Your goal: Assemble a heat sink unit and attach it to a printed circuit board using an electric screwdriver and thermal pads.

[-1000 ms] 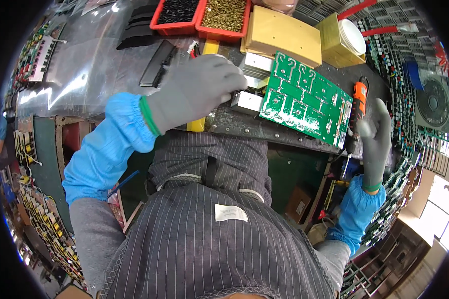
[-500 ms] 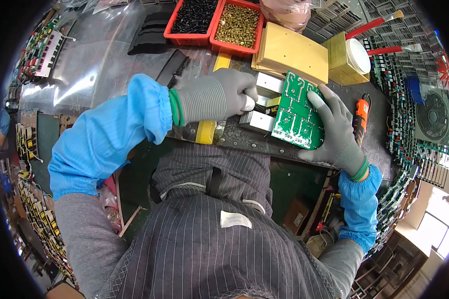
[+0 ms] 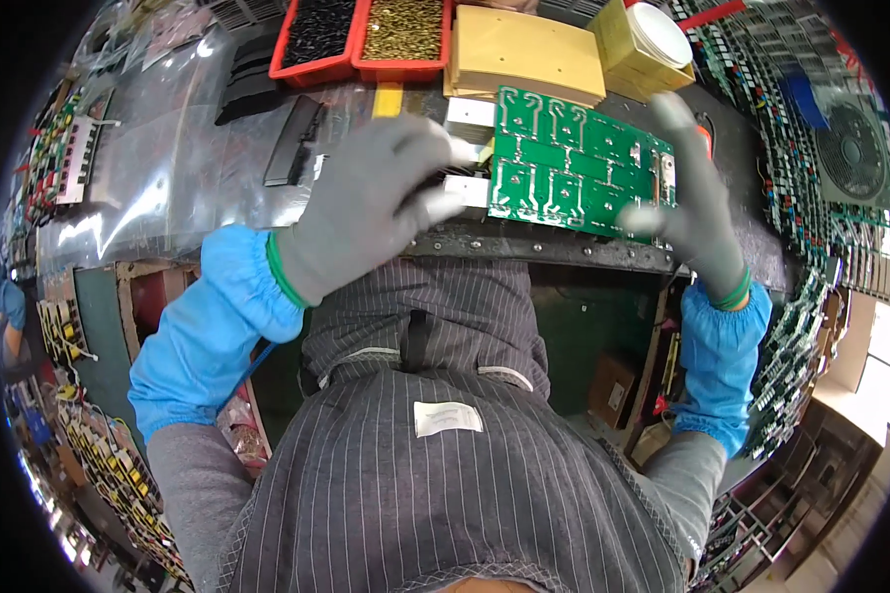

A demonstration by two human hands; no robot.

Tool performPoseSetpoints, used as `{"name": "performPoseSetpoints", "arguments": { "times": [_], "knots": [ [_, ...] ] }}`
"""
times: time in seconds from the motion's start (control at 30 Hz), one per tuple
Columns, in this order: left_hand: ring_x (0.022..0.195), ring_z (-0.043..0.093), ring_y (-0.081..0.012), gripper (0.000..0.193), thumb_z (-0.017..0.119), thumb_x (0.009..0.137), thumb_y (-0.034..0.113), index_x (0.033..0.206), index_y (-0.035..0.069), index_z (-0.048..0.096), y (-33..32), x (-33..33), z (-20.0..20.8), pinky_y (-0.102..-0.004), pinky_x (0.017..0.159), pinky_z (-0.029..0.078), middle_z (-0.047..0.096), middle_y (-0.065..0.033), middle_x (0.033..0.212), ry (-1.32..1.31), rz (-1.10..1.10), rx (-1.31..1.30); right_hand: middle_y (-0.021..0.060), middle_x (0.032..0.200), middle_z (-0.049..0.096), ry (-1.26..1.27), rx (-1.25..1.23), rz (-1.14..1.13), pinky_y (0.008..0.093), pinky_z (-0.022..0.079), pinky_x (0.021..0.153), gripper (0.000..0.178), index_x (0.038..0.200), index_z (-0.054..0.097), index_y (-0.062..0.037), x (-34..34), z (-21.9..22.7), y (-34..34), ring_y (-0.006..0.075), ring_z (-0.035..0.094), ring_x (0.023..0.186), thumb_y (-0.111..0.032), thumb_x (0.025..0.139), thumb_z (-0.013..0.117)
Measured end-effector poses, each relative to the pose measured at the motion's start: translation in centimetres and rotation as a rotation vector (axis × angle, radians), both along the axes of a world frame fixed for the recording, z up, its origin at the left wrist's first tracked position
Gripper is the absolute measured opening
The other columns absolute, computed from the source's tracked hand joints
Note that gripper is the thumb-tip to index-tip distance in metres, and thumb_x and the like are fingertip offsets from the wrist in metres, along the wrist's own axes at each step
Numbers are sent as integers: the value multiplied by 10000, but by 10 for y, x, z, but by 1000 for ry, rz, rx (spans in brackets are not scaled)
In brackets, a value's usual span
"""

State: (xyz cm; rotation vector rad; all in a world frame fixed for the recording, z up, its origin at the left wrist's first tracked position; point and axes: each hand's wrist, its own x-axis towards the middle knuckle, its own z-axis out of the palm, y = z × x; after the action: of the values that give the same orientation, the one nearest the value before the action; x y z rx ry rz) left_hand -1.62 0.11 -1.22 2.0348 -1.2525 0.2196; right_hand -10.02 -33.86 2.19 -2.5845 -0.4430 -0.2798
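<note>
A green circuit board [image 3: 564,163] lies solder side up near the table's front edge, turned lengthwise left to right. Two silver metal blocks [image 3: 470,190] show at its left end, with a bit of yellow between them. My left hand [image 3: 366,208], gray-gloved, is beside these blocks; its thumb and fingers are apart, with nothing visible between them. Over the board's right end, my right hand [image 3: 702,198] has thumb and fingers spread wide. Its thumb overlaps the board's face and its fingertips reach past the far edge; whether they touch the board I cannot tell.
Red trays hold black parts [image 3: 316,30] and brass-colored parts [image 3: 402,30] at the back. Right of them are stacked yellow boards [image 3: 524,51] and a yellow box [image 3: 628,49] with a white roll. Black strips [image 3: 294,138] lie left on plastic sheeting. An orange-handled tool is mostly hidden behind my right hand.
The board has gone from tilted and end-on to lying lengthwise, showing its right end. My right hand has moved right and spread; my left hand has shifted left, its fingers parting. The view has shifted.
</note>
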Motion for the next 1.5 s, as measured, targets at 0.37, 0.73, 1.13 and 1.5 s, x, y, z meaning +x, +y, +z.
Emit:
{"name": "performPoseSetpoints", "arguments": {
  "times": [0.37,0.73,1.13,1.5],
  "knots": [
    [875,585,-284,534,729,719,-13,1228,141,677,-18,3,-18,-397,760,479,601,-77,955,95,-142,120,-2,831,630,495,968,-606,176,360,418,528,1400,476,0,-52,-28,14,26,501,512,-307,986,597],
    [881,589,-263,495,734,753,4,1202,210,703,-22,4,-19,-382,772,495,614,-38,924,160,-133,76,-26,794,623,516,899,-647,158,315,387,564,1424,464,-26,-51,-25,10,3,489,493,-334,974,607],
    [885,594,-254,524,715,735,-45,1217,160,705,-21,2,-19,-365,763,498,596,-65,941,163,-143,126,-42,749,588,520,821,-695,169,294,386,570,1422,470,-28,-54,-23,10,1,454,475,-353,973,606],
    [901,577,-281,526,704,747,-16,1234,179,688,-21,-1,-20,-392,794,478,596,-56,951,160,-144,78,-38,736,578,524,829,-626,177,292,386,540,1425,465,-23,-52,-24,9,9,472,483,-325,991,575]
  ]
}}
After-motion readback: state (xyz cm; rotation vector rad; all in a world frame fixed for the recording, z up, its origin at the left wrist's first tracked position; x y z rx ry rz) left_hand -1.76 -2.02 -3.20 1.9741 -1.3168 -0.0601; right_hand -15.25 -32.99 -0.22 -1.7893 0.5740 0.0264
